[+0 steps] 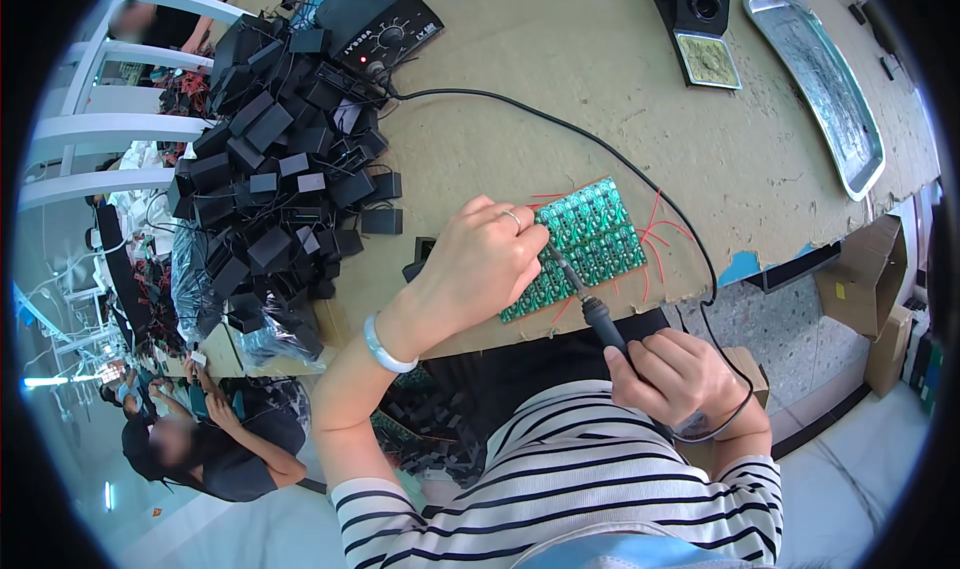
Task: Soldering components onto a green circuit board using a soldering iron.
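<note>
A green circuit board panel (592, 225) lies at the table's near edge, with thin red wires (652, 237) sticking out around it. Over its left part, my left hand (485, 259) is closed in a pinch; what its fingertips grip is hidden. My right hand (675, 374) is wrapped around the dark handle of a soldering iron (598, 314). The iron's metal tip points up and left to the board, close beside my left fingertips. Whether the tip touches a joint is too small to tell.
Black plastic boxes with leads (285, 159) are heaped on the left. Behind stands a soldering station (385, 29), its cable (560, 119) looping past the board. An iron holder (697, 4) and metal tray (820, 89) sit far right. Another person (230, 449) sits at lower left.
</note>
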Action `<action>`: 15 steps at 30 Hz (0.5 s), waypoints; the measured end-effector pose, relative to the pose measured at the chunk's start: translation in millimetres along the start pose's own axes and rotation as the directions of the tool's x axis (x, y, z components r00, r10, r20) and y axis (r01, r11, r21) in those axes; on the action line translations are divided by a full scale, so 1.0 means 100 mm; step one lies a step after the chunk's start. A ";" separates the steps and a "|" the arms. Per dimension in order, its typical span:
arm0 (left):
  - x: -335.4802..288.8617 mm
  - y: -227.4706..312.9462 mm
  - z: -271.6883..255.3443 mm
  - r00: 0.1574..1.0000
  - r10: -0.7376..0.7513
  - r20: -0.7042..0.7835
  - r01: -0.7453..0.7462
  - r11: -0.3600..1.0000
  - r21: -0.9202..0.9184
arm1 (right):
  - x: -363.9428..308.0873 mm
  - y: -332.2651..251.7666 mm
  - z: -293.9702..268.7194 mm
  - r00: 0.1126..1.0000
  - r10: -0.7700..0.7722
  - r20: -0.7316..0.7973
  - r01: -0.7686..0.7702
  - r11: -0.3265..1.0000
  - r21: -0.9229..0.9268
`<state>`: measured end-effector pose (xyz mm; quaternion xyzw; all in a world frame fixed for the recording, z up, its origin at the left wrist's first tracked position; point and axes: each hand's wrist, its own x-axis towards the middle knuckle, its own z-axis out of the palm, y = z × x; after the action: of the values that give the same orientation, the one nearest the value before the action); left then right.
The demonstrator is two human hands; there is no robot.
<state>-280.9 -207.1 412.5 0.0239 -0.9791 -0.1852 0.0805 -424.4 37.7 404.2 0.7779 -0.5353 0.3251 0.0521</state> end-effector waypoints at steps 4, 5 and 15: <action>0.02 0.02 0.00 1.000 0.002 0.001 -0.002 1.000 0.011 | -0.12 0.02 -0.05 0.990 0.076 -0.117 -0.065 0.994 0.089; 0.01 0.02 -0.01 1.000 -0.006 0.000 0.006 1.000 0.013 | -0.16 0.00 -0.08 0.991 0.071 -0.116 -0.060 0.994 0.095; 0.00 0.07 -0.01 1.000 -0.012 0.001 0.012 0.998 0.068 | -0.34 -0.13 -0.16 0.835 0.462 -0.300 -0.389 0.880 0.273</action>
<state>-280.9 -200.9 416.4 0.0325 -0.9847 -0.1524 0.0776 -427.3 77.5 401.0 0.5678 -0.6412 0.5162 -0.0043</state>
